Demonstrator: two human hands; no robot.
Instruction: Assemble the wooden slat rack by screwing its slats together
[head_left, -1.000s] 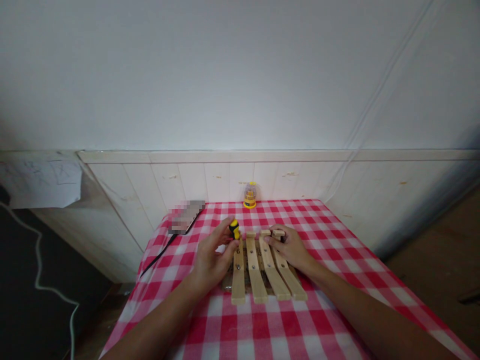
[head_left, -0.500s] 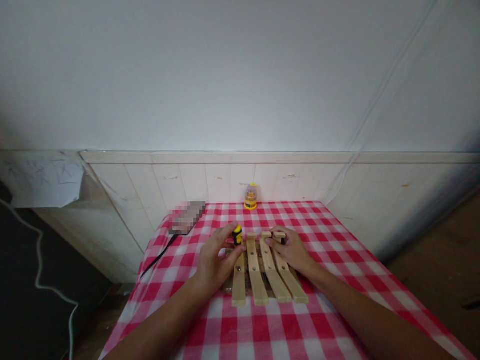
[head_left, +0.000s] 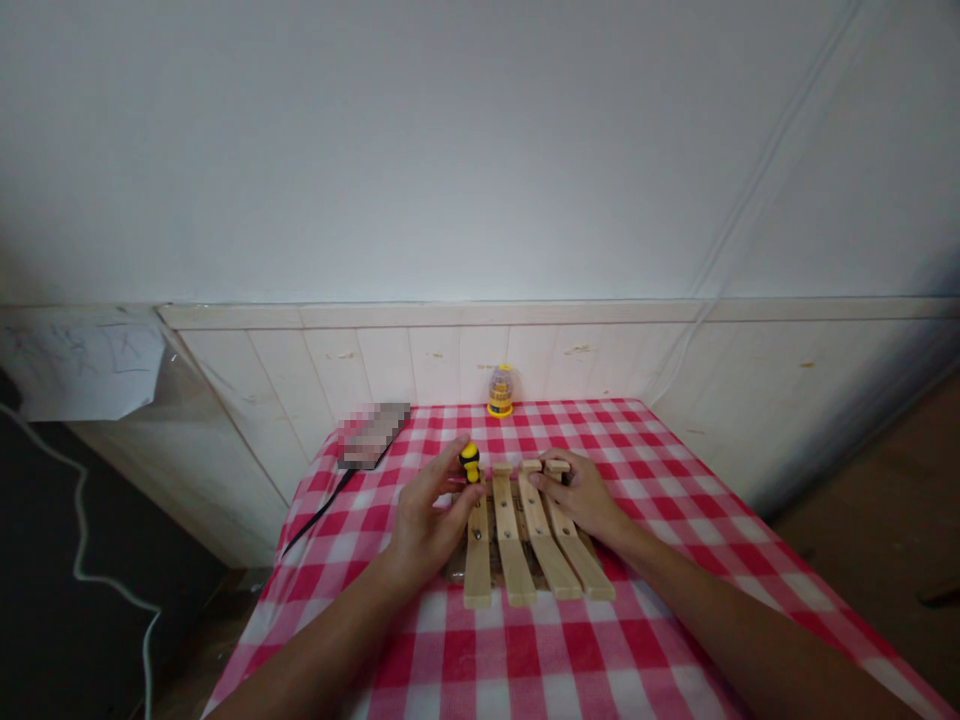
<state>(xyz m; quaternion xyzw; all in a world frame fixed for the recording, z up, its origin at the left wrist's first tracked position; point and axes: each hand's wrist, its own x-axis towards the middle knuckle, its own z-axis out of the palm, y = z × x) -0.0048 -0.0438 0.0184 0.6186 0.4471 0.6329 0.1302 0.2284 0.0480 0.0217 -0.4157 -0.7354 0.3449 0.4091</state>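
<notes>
While a pale wall [head_left: 480,150] fills the upper view, a counter [head_left: 442,680], cloth-covered in red and white checks, stands against it. Four wooden slats [head_left: 543,552] lie side by side mid-counter. The right hand [head_left: 583,495] has its grip closed around the far ends of the two rightmost. The left hand [head_left: 427,515], its grip narrow, holds a screwdriver handle [head_left: 470,462] near-upright over the leftmost slat. Beyond sit a pixelated flat object [head_left: 373,436] and, farther right, a yellow-based container [head_left: 500,392]. Small screws [head_left: 478,535] dot the slats.

Those slats [head_left: 517,575] look like smooth matt wood tbh, the screws [head_left: 507,534] metal, screwdriver handle [head_left: 470,460] plastic, tablecloth [head_left: 450,675] just matt cloth.
</notes>
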